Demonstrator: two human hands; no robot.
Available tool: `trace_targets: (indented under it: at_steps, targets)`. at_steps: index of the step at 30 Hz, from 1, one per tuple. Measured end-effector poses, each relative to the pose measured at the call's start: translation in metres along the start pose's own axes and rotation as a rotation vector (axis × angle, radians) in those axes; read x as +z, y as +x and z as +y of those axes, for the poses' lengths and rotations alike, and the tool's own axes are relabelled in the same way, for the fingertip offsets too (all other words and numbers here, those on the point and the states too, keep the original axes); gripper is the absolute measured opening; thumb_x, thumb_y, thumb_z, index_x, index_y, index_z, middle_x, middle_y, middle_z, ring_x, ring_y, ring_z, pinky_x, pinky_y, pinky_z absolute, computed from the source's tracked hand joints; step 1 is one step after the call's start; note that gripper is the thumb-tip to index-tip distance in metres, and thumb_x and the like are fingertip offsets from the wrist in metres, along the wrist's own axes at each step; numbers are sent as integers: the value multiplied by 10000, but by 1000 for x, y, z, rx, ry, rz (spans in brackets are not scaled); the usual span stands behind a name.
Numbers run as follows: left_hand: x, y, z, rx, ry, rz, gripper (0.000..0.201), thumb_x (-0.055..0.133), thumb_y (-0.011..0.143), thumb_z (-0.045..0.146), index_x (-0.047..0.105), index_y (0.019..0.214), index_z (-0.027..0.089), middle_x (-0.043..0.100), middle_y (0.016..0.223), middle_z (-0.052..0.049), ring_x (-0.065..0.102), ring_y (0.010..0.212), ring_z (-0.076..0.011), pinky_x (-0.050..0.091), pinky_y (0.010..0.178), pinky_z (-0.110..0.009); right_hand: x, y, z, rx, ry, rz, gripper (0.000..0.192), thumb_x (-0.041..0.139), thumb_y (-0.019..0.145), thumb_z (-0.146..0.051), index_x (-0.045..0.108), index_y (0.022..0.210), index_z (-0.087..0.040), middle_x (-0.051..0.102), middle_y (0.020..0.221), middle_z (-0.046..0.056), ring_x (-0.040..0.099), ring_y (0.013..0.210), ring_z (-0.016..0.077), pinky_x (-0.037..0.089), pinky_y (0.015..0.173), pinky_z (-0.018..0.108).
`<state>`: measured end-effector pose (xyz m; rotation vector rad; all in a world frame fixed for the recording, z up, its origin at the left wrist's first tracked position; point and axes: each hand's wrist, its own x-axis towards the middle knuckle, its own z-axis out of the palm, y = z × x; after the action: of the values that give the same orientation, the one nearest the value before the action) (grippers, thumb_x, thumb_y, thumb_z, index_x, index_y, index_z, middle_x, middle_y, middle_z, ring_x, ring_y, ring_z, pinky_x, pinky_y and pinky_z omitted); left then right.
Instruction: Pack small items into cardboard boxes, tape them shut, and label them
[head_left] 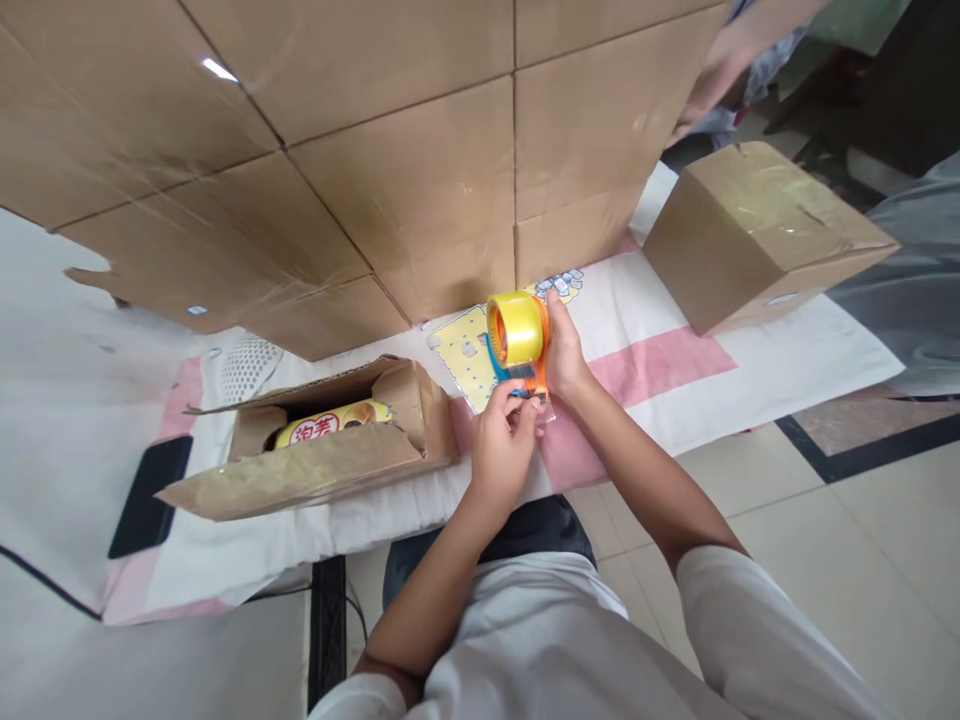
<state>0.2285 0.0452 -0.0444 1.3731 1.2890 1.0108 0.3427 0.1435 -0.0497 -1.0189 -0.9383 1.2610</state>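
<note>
White sleeves and dark lap fill lower frame; both forearms reach up toward centre. Left hand [501, 450] pinched at the front edge of the tape dispenser [517, 345], fingers [525, 412] closed on what looks like the loose tape end near the blue cutter. Right hand [564, 350] wrapped round the orange dispenser body from the right side, thumb up against the frame. Dispenser sits just above centre of frame, yellow roll facing the camera, resting on or just over a yellow printed sheet [466, 355] on the pink-and-white worktop [675, 370].

Risks, judged from this pose:
- Left fingertips very near the toothed cutter; a slip while picking at the tape end could nick them.
- Tape end may fold back onto the roll or stick to the yellow sheet below, lifting or tearing it.
- Dispenser near the front worktop edge; a loosened right grip could drop it to the lap or tiled floor.
- Open carton [322, 450] left of centre overhangs the worktop edge, flaps splayed; a knock from the left elbow could tip it.

Hard to make out:
- Tape end itself not visible; clear film, hidden under left fingers.
- Cutter teeth mostly covered by the left hand.
- Carton contents only partly seen: one yellow packet [330, 423] with red characters, rest in shadow.
- Dark flat object [150, 497] at left edge, probably a phone, unconfirmed.
- Flattened cardboard [375, 150] blocks the upper frame; anything behind unseen.
- Sealed box [757, 230] at upper right; another person's hand [712, 75] above it, cut off by the frame.
</note>
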Motion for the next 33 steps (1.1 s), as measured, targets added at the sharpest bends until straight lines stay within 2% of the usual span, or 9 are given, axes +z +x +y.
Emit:
trace_targets:
  at_steps: [6,9,12,14,18,23,27,30,33]
  targets:
    - [3,-5,-1,97,212,32,294,593,969,299,629,1245,204,796,879,-33,741,697,-183,553,762,-319,3,-1,-8,-13,38,23,851,243,813,-954,662,1000,-238,691,834,68,716,916,281,592,710,406]
    - [4,-4,-4,103,208,29,351,599,967,310,617,1301,206,796,881,-34,744,718,-196,554,755,-324,2,-3,-8,-25,51,48,694,454,809,-896,638,892,-232,663,761,41,686,773,241,572,652,374]
    - [4,-2,-6,97,196,33,365,606,962,315,621,1310,205,797,889,-39,752,751,-205,562,755,-325,0,-5,-11,-21,3,19,505,748,747,-710,627,822,-225,636,701,0,604,617,176,540,613,341]
    - [3,0,-6,88,184,35,382,609,961,317,614,1326,203,799,894,-42,756,757,-207,568,765,-330,-1,-7,-15,-23,1,-26,422,829,731,-586,647,817,-214,642,695,-5,575,584,155,522,600,325]
    - [0,0,-2,55,142,25,487,623,953,310,530,1417,198,806,919,-45,744,678,-187,577,788,-341,-3,-8,-19,-5,66,-162,323,781,810,-508,677,799,-202,688,728,27,619,619,167,513,578,304]
    - [-5,-1,3,-22,-32,11,654,647,926,252,360,1513,225,795,874,-16,703,584,-144,579,661,-271,-2,-10,-22,34,81,-242,311,740,824,-510,668,842,-208,749,829,49,701,742,205,587,689,321]
    - [-7,-1,4,-51,-103,-7,594,640,930,252,377,1462,219,789,878,-24,682,557,-127,571,621,-248,-1,-11,-23,41,98,-244,306,727,827,-505,657,861,-209,760,835,57,723,781,227,599,681,329]
    - [-7,-1,4,-47,-102,5,506,637,933,259,419,1386,212,784,864,-25,672,542,-122,564,621,-242,-1,-10,-23,21,95,-227,290,704,848,-492,656,820,-208,756,825,65,719,769,230,586,645,323]
    - [-6,-1,2,-49,-121,6,427,635,934,283,444,1311,223,783,852,-15,666,525,-125,557,604,-245,-2,-8,-22,10,104,-212,266,693,861,-458,656,789,-204,743,788,60,711,745,222,591,672,331]
